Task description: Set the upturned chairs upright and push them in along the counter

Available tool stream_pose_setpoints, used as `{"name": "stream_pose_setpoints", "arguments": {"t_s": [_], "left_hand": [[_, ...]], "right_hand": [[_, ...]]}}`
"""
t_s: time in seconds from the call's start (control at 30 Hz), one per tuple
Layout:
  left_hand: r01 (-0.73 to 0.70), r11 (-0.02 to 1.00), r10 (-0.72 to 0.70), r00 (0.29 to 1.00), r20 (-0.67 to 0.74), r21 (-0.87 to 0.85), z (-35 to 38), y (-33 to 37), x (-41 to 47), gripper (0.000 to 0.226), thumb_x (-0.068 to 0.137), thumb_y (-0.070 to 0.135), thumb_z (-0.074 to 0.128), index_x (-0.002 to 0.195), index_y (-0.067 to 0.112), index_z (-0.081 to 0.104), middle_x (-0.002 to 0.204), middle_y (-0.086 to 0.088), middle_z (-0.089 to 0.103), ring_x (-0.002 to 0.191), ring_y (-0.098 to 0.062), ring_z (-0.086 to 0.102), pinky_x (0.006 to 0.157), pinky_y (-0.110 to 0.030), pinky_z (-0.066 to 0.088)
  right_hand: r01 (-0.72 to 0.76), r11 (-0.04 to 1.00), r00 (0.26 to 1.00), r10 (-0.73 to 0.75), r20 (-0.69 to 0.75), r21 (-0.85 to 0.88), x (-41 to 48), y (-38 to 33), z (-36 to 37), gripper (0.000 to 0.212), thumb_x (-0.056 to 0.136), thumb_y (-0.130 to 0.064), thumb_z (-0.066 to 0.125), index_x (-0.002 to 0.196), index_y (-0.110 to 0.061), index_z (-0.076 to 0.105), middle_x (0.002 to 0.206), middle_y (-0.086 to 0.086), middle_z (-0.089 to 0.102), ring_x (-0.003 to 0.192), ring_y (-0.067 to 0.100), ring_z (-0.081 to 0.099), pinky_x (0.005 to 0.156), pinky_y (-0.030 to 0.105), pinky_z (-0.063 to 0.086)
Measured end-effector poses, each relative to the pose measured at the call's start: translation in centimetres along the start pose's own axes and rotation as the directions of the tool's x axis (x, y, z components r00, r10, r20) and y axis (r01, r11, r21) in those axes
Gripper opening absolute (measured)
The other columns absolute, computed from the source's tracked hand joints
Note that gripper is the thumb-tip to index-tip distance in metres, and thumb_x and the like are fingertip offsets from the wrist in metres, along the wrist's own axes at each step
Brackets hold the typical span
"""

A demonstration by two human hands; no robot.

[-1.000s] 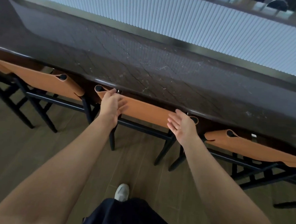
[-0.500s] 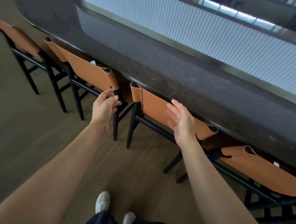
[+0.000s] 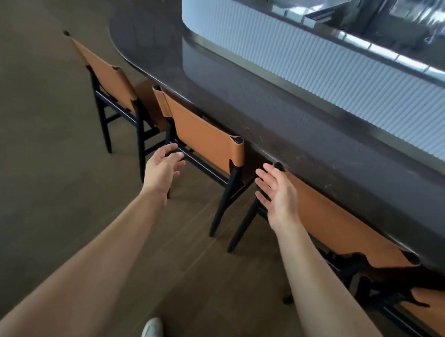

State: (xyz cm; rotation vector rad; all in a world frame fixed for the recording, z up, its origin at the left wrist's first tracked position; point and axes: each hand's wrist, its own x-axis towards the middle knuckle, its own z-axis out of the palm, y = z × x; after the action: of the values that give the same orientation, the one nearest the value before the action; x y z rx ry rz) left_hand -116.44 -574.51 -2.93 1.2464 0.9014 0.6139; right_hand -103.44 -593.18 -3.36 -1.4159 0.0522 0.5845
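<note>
Several chairs with tan leather backs and black frames stand upright, tucked under the dark stone counter (image 3: 288,125). Straight ahead is one chair (image 3: 205,136); another chair (image 3: 110,81) stands further left, and a third chair (image 3: 341,226) to the right. My left hand (image 3: 163,166) hovers by the left post of the chair ahead, fingers loosely bent, holding nothing. My right hand (image 3: 277,194) is spread, palm turned left, in front of the left end of the right chair's back. Neither hand touches a chair.
A fourth chair's back (image 3: 438,311) shows at the far right edge. A white ribbed panel (image 3: 334,67) rises behind the counter top, with blurred metal equipment beyond it. Brown wooden floor (image 3: 38,177) spreads to the left and behind the chairs. My shoe (image 3: 151,330) is at the bottom.
My view has swung left along the counter. Both hands have left the chair back they were at and now hover in the air, one chair further to the left.
</note>
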Motion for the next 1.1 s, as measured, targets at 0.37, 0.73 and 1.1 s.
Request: {"name": "stream_pose_setpoints", "arguments": {"t_s": [0.37,0.73,1.1], "left_hand": [[0.03,0.999,-0.032,0.997,0.063,0.025,-7.3,3.0,11.2,0.03,0.098,0.023,0.052,0.126,0.016,0.058,0.109,-0.001,0.07,0.103,-0.016,0.066,0.098,-0.038,0.049],[0.269,0.962,-0.27,0.931,0.244,0.04,-3.9,3.5,24.1,0.022,0.098,0.039,0.05,0.111,0.022,0.054,0.121,-0.007,0.064,0.109,-0.022,0.063,0.098,-0.042,0.048],[0.566,0.823,-0.532,0.8,0.277,-0.054,0.7,3.4,35.2,0.063,0.096,0.039,0.055,0.144,0.005,0.033,0.131,-0.018,0.054,0.113,-0.03,0.058,0.097,-0.046,0.049]], "right_hand": [[-0.036,0.995,0.999,0.035,0.008,0.089,3.7,1.9,12.4,0.024,0.1,-0.035,0.047,0.113,-0.026,0.065,0.117,-0.003,0.07,0.112,0.016,0.063,0.101,0.04,0.046],[-0.246,0.939,0.968,0.249,0.018,0.239,14.9,2.0,17.2,0.038,0.101,-0.04,0.045,0.124,-0.013,0.06,0.116,0.007,0.07,0.111,0.023,0.064,0.1,0.044,0.044],[-0.405,0.82,0.89,0.455,-0.03,0.404,23.1,1.6,21.2,0.041,0.1,-0.036,0.043,0.122,-0.006,0.061,0.123,0.013,0.066,0.117,0.026,0.059,0.104,0.048,0.037]]}}
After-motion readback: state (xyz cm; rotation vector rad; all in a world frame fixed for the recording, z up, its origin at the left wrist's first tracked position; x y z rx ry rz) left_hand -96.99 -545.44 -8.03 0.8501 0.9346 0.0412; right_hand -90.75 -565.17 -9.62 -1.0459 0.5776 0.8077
